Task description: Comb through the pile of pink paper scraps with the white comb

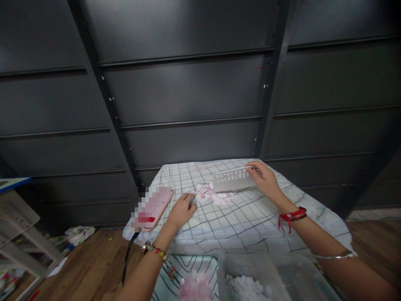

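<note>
View: head camera, looking forward and down; clock hours count around its centre.
Left grip: at 7 o'clock, the left hand (182,211) is partly open, thumb apart from loosely bent fingers, holding nothing visible; fingertips meet the scatter's edge.
Right grip: near 4 o'clock, the right hand (263,179) is closed, thumb and fingers pinching the upper right end of the white slotted tray.
White slotted tray (233,184): at 4 o'clock, its lower left end against the scatter.
Scatter: pink and white scraps (209,195), just right of 6 o'clock, on a table (238,215) covered in white, black-gridded cloth.
Phone: a pink-edged phone (161,207) at 7:30, partly pixelated.
Nearest edge: a pink pile (196,286) at 6 o'clock; a translucent box (247,265) holding whitish scraps (249,288) at 5.
Backdrop: dark panels (188,90) at 12.
</note>
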Tool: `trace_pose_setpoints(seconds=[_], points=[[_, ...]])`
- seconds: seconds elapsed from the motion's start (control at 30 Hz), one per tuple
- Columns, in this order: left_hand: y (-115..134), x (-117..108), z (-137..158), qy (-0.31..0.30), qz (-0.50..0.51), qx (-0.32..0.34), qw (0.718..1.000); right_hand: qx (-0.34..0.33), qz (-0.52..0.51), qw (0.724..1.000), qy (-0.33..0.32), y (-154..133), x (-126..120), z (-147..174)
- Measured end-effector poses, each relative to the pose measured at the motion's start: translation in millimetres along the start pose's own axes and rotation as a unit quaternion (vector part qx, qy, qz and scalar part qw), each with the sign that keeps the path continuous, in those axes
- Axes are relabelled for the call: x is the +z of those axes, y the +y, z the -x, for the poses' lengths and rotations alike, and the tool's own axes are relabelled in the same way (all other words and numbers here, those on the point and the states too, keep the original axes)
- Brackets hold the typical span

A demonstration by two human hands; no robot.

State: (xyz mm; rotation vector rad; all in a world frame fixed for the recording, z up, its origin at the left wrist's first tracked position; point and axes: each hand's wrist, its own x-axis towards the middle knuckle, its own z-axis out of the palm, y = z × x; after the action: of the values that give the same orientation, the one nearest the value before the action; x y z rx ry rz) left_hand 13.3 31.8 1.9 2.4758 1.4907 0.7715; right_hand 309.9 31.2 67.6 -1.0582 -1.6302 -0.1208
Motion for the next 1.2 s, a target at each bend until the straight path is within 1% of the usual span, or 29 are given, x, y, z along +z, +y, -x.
trace_pose_setpoints(seconds=[0.17, 0.23, 0.4, 0.63, 0.83, 1.07, 1.2], points=[[-0.5, 1.0, -0.3, -0.001, -0.008, 0.000, 1.000, -0.027, 0.006, 0.998, -0.050, -12.6, 7.2, 2.8], [-0.8, 1.1, -0.3, 0.000, -0.008, 0.001, 1.000, -0.027, 0.012, 0.998, -0.049, -14.7, 8.1, 3.4], [-1.9, 1.7, -0.3, 0.002, -0.007, 0.000, 1.000, -0.024, 0.021, 0.999, -0.025, -17.5, 7.4, 4.5], [-2.9, 2.4, 0.2, 0.007, -0.004, -0.001, 1.000, -0.058, 0.014, 0.995, -0.080, -39.0, 6.9, 9.5], [-1.6, 1.1, 0.1, 0.007, 0.002, -0.002, 1.000, -0.056, 0.035, 0.996, -0.053, -46.9, 2.0, 10.6], [-1.6, 1.1, 0.6, 0.006, 0.009, -0.002, 1.000, -0.065, 0.023, 0.995, -0.076, -51.0, 6.1, 16.1], [-1.8, 0.8, 0.9, 0.006, 0.006, 0.001, 1.000, -0.056, 0.033, 0.997, -0.048, -54.1, 5.0, 15.2]])
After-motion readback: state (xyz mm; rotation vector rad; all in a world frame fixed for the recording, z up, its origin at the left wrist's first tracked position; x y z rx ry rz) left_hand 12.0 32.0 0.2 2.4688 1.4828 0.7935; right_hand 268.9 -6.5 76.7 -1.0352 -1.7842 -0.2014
